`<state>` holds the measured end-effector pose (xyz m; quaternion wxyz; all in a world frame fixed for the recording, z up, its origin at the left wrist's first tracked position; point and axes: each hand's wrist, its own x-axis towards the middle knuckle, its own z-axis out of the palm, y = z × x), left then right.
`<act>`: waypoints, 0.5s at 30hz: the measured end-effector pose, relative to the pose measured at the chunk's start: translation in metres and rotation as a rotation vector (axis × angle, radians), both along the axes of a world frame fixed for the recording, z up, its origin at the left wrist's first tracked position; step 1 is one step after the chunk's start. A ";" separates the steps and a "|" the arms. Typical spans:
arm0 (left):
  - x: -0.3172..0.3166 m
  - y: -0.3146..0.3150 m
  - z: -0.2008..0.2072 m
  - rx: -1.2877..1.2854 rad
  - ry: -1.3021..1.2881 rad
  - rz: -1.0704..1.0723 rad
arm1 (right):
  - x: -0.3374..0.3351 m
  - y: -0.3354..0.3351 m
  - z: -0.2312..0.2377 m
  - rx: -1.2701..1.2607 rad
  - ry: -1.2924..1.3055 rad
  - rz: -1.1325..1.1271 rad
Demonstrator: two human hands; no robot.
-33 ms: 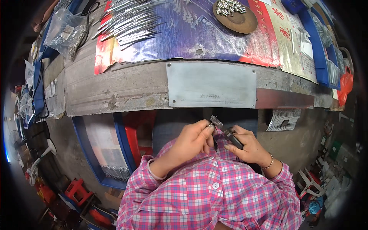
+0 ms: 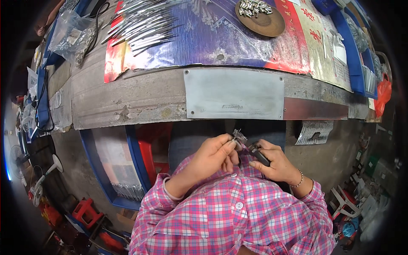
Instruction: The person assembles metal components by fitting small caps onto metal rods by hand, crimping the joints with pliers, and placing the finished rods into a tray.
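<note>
In front of my plaid shirt, below the table edge, both hands are close together. My left hand [image 2: 216, 154] is closed, thumb and forefinger pinching a small shiny metal piece [image 2: 239, 135] with thin points sticking up; its exact kind is too small to make out. Just to the right, my right hand [image 2: 274, 163] is wrapped round black-handled pliers [image 2: 260, 157]. Their dark metal head points toward the left hand, close to the metal piece. I cannot tell whether the two touch.
Ahead stands a worktable with a pale metal plate [image 2: 234, 94] on its edge. Many thin metal rods [image 2: 146, 27] lie at the far left, and a brown dish [image 2: 272, 25] holds small metal cylinders. Blue trays [image 2: 112, 170] flank me; a red stool [image 2: 148, 148] sits beneath.
The metal piece in my left hand has tilted slightly, and the left fingers have shifted a little. My right hand keeps its hold on the pliers almost unmoved.
</note>
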<state>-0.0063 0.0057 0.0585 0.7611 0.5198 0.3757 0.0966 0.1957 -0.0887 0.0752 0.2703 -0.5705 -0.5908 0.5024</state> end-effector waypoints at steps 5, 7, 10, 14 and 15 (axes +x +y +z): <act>-0.006 -0.008 -0.015 -0.109 -0.051 0.018 | -0.002 0.003 -0.001 0.001 -0.053 0.025; 0.000 -0.011 -0.013 0.122 0.056 0.054 | -0.005 0.003 -0.001 -0.008 -0.086 0.025; 0.007 -0.017 -0.020 0.540 0.246 0.108 | -0.010 0.007 -0.001 -0.073 -0.115 0.016; 0.016 -0.020 -0.027 0.866 0.468 0.115 | -0.015 0.008 -0.011 -0.109 -0.118 -0.024; 0.015 -0.020 -0.030 0.866 0.470 0.117 | -0.015 0.008 -0.015 -0.107 -0.100 -0.038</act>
